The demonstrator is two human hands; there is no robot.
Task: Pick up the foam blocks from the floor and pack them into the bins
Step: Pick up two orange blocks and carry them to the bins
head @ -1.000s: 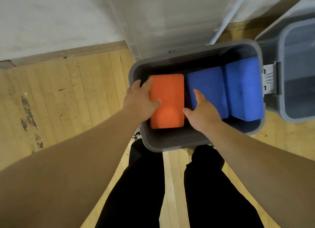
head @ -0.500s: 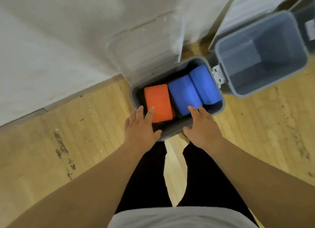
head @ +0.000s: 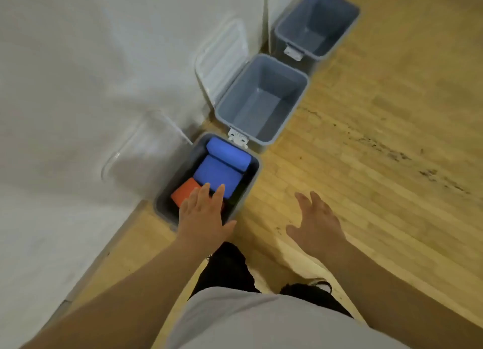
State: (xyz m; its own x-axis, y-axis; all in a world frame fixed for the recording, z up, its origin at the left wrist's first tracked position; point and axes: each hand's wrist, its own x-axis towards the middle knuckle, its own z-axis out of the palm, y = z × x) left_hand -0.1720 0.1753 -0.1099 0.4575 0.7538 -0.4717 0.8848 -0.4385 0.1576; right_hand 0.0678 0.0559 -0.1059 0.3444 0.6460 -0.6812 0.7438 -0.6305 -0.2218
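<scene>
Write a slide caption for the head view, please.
Left hand over gray bin holding orange block and blue foam blocks; right hand open.

Person with both forearms bare to the edge of view, left hand [head: 206, 215] and right hand [head: 317, 224] bare too, pale grey shirt [head: 261, 320] across the waist, black trousers [head: 226, 267] below it, dark shoe [head: 315, 286] with whitish trim, its detail blurred

Pale wooden plank floor [head: 366, 197], three grey bins standing on it in a row along the white wall [head: 78, 87], nearest bin [head: 250, 185], middle bin [head: 303, 87] just beside it, far bin [head: 317, 27] next along, dark scuff marks [head: 386, 150] streaking the boards on the right, a shoe [head: 317, 283] planted at the near edge
</scene>
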